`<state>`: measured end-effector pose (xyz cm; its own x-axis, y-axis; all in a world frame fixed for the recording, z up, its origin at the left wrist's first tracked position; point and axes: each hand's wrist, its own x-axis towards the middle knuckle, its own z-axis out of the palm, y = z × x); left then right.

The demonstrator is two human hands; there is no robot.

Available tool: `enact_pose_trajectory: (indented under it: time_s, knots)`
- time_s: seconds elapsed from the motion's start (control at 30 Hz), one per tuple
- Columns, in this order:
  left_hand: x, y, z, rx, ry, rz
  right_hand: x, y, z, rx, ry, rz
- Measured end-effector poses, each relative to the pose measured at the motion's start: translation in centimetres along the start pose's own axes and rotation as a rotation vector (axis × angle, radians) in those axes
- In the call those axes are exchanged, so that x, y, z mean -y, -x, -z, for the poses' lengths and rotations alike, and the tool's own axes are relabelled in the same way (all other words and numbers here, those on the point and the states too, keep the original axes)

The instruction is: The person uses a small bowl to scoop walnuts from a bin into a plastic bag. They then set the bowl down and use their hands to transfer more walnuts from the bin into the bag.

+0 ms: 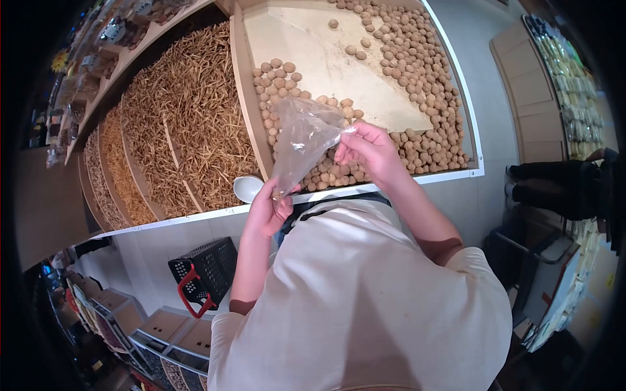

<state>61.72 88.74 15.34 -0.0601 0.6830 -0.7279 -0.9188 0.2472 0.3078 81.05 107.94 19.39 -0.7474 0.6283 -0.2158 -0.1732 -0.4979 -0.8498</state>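
Observation:
A clear plastic bag point(301, 133) stretches between my two hands over the front of a bin of walnuts point(424, 85). My left hand point(268, 210) grips the bag's lower left end, fingers curled round the film. With thumb and fingers pinched, my right hand point(366, 151) holds the bag's upper right corner. Nothing shows inside the bag. Just left of my left hand, a white scoop point(248, 189) rests at the bin's front edge, by the dried brown strips point(195, 124). Walnuts lie beneath and behind the bag.
Wooden dividers point(246, 98) separate the bins, and a white rim point(450, 174) runs along the front. A black shopping basket point(205, 267) with a red handle stands on the floor at left. At far right, a person in dark clothes point(561, 189) stands near shelves.

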Motion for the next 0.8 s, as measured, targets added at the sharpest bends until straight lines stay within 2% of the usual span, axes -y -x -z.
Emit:
enact_pose_trajectory:
  time_s: [0.2, 0.5, 0.8]
  knots:
    - [-1.2, -0.8, -1.3, 0.139, 0.143, 0.021, 1.7, -1.4, 0.3, -0.085, 0.017, 0.002]
    - [-1.4, -0.4, -3.3, 0.178, 0.251, 0.038, 2.6, -0.9, 0.7, -0.098, -0.017, 0.029]
    - [-1.0, -0.6, -4.7, 0.010, 0.131, -0.004, 1.0, 0.5, 3.0, -0.230, -0.123, 0.030]
